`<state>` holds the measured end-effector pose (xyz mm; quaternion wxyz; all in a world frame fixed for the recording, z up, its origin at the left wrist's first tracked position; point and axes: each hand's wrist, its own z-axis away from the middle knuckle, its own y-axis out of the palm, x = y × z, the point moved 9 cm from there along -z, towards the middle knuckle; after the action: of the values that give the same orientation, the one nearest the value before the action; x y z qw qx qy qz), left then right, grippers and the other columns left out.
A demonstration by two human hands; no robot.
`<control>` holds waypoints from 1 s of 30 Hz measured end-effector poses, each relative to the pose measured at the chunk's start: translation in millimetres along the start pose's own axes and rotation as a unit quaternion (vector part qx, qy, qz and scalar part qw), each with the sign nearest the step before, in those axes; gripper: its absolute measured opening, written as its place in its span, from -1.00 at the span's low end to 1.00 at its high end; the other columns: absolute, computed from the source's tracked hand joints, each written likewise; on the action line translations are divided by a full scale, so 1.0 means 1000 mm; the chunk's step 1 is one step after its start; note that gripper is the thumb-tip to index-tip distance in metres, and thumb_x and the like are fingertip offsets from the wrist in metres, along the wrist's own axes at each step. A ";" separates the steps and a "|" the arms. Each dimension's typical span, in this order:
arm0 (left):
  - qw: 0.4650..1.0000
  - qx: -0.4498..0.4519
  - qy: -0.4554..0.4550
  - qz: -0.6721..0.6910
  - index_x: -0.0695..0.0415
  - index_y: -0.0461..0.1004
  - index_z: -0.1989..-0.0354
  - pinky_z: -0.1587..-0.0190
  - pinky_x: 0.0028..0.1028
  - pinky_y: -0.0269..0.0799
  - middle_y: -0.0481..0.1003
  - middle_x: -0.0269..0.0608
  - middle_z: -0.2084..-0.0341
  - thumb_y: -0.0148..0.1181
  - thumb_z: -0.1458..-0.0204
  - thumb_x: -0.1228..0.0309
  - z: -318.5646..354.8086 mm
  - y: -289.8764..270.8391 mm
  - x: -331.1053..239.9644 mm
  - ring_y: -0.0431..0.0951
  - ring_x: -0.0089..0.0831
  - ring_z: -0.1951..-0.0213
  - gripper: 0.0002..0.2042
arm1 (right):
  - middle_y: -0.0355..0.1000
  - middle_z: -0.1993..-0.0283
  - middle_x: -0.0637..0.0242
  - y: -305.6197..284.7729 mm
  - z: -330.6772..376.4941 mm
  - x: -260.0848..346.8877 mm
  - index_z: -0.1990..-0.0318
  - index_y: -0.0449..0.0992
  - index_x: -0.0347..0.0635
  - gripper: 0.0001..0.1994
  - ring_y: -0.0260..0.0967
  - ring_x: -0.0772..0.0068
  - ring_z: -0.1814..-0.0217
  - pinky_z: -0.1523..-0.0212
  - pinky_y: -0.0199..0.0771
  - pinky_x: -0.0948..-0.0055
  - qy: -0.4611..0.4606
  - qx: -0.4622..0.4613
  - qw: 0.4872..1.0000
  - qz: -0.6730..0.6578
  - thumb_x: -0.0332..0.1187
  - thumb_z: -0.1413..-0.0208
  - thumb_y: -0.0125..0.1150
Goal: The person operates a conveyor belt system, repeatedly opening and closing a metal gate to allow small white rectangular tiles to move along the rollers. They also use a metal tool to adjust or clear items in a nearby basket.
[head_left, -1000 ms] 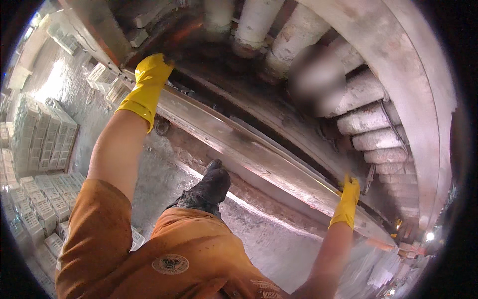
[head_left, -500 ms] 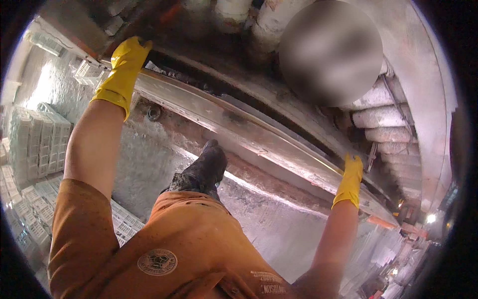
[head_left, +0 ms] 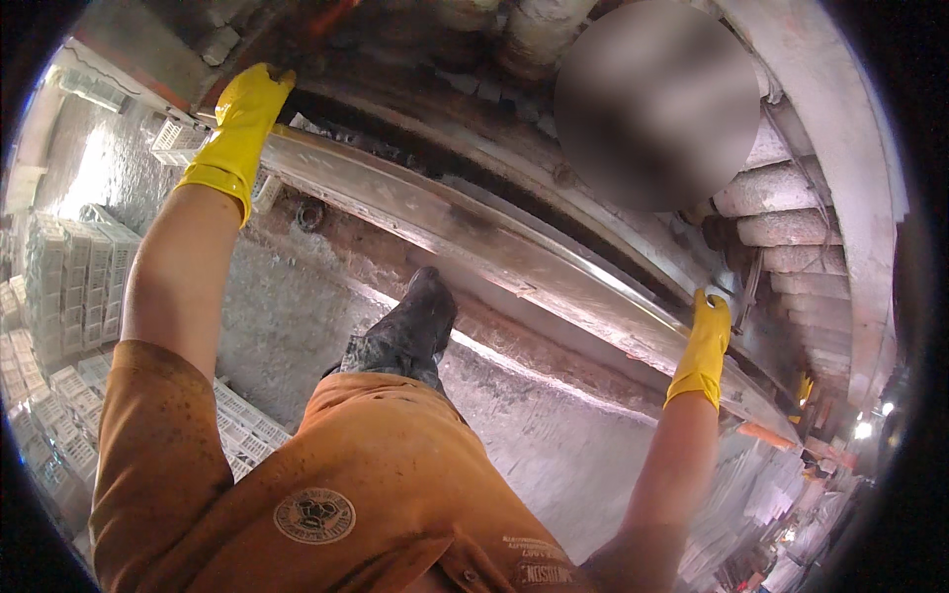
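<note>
My left hand (head_left: 249, 104), in a yellow rubber glove, is closed at the far left end of a long, dirty metal panel (head_left: 484, 173). My right hand (head_left: 709, 331), gloved alike, is closed at the panel's right end; its fingertips are partly hidden. Both arms are stretched wide apart. Along the near side of the panel runs a dark gap, and in front of it a pale metal trough rim (head_left: 445, 222) slants down to the right. What lies inside the gap is too dark to make out.
Grey rollers (head_left: 791, 229) line up beyond my right hand, beside a curved pale frame (head_left: 840, 99). White plastic crates (head_left: 74, 282) are stacked at the left. My dark boot (head_left: 420, 306) stands near a low ledge on the wet floor (head_left: 287, 316). A blurred patch covers the upper right.
The view has shifted slightly. My left hand appears a little further up and left, my right hand a little up and right. Both hands stay closed at the panel's ends.
</note>
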<state>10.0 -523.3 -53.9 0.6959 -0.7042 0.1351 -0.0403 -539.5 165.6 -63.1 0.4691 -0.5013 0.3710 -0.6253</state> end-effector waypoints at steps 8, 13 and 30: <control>0.999 -0.012 0.002 0.038 0.04 0.58 -0.13 -0.17 -0.05 0.44 0.59 0.03 -0.09 0.15 -0.16 -0.14 0.019 0.005 0.015 0.55 0.07 -0.15 -0.44 | 0.49 -0.25 0.11 -0.008 0.032 -0.006 -0.25 0.50 -0.16 -0.41 0.55 0.05 -0.02 0.38 0.68 0.21 0.022 -0.041 0.999 -0.009 0.06 -0.23 0.25; 0.998 -0.020 0.004 0.056 0.04 0.56 -0.16 -0.20 -0.05 0.44 0.57 -0.01 -0.13 0.14 -0.17 -0.13 0.026 0.009 0.025 0.54 0.05 -0.17 -0.43 | 0.52 -0.19 0.15 -0.001 0.036 -0.019 -0.27 0.48 -0.11 -0.43 0.56 0.15 0.06 0.42 0.67 0.21 0.015 -0.027 0.996 -0.089 0.06 -0.25 0.27; 0.988 0.021 0.139 -0.069 0.09 0.53 -0.16 -0.19 -0.05 0.43 0.57 0.05 -0.09 0.32 -0.08 0.03 0.080 0.044 0.024 0.54 0.07 -0.14 -0.47 | 0.65 0.25 0.34 0.005 0.126 -0.032 -0.03 0.63 -0.12 -0.58 0.58 0.48 0.32 0.42 0.52 0.46 -0.173 -0.127 0.938 -0.274 0.04 -0.33 0.21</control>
<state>47.1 -451.1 -102.8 0.6801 -0.6850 0.1805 -0.1888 -414.2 195.8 -48.9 0.2693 -0.7392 0.2088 -0.5808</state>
